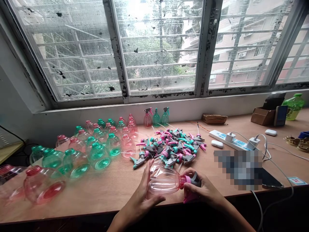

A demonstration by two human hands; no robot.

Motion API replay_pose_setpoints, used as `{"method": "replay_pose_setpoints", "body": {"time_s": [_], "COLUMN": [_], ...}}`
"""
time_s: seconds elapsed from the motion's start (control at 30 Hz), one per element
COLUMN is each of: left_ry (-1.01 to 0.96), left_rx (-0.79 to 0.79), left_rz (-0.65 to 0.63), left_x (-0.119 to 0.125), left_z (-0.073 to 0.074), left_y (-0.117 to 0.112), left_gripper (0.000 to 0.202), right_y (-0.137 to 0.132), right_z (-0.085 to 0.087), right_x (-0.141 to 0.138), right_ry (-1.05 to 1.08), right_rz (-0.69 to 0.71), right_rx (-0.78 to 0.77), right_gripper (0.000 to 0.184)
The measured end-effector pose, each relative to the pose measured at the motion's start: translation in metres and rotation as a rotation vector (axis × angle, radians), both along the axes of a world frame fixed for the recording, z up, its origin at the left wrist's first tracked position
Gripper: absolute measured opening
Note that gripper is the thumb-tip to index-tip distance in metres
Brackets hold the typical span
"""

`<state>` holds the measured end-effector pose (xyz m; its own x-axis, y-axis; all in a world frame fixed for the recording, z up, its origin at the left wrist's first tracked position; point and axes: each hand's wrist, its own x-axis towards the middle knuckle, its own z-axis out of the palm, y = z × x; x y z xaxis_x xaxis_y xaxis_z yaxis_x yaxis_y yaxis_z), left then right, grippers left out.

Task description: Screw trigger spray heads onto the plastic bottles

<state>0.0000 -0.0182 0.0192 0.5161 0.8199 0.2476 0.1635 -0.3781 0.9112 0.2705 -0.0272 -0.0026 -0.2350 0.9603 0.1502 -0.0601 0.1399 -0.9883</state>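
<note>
A clear pink spray bottle (163, 180) lies sideways above the table's front edge, between my two hands. My left hand (145, 190) cups its base, the thumb along the underside. My right hand (201, 187) grips the grey and pink spray head (193, 180) at the bottle's neck; part of the head is hidden by the fingers. Just beyond the bottle lies a heap of loose spray heads (169, 146) in grey, pink and teal. Open-necked green bottles (100, 158) and pink bottles (42, 187) stand in rows on the left.
Three bottles with spray heads fitted (156, 117) stand by the wall under the window. To the right are a power strip (231, 140) with chargers and cables, a white earbud case (217, 144), a blurred-out patch, a cardboard box (263, 116) and a green bottle (293, 106).
</note>
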Motion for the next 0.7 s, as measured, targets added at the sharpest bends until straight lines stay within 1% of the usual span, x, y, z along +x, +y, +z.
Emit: {"method": "replay_pose_setpoints", "body": {"time_s": [0.07, 0.17, 0.23, 0.37, 0.5, 0.6, 0.7], "left_ry": [-0.006, -0.008, -0.007, -0.015, -0.006, 0.001, -0.008], "left_rx": [-0.003, 0.045, 0.065, 0.022, 0.01, 0.017, 0.03], "left_rz": [-0.004, 0.033, 0.055, 0.03, 0.017, 0.034, 0.052], "left_x": [0.0, 0.001, 0.0, 0.0, 0.001, 0.001, 0.001], "left_z": [-0.003, -0.01, -0.013, -0.007, -0.001, -0.004, -0.008], "left_y": [0.001, 0.002, 0.002, 0.0, -0.001, -0.001, 0.0], "left_gripper": [0.104, 0.097, 0.094, 0.103, 0.1, 0.098, 0.091], "right_y": [-0.001, -0.001, -0.001, 0.001, 0.0, -0.001, -0.001], "right_z": [0.001, 0.001, 0.0, -0.003, -0.002, 0.0, 0.0], "right_x": [-0.001, -0.001, -0.001, 0.0, 0.0, -0.001, -0.001], "right_ry": [0.01, 0.036, 0.041, 0.029, 0.035, 0.04, 0.038], "right_rz": [0.004, 0.027, 0.024, 0.01, 0.025, 0.025, 0.016], "right_rx": [-0.002, -0.022, -0.026, -0.011, -0.016, -0.009, 0.004], "right_gripper": [0.038, 0.038, 0.038, 0.038, 0.037, 0.036, 0.036]}}
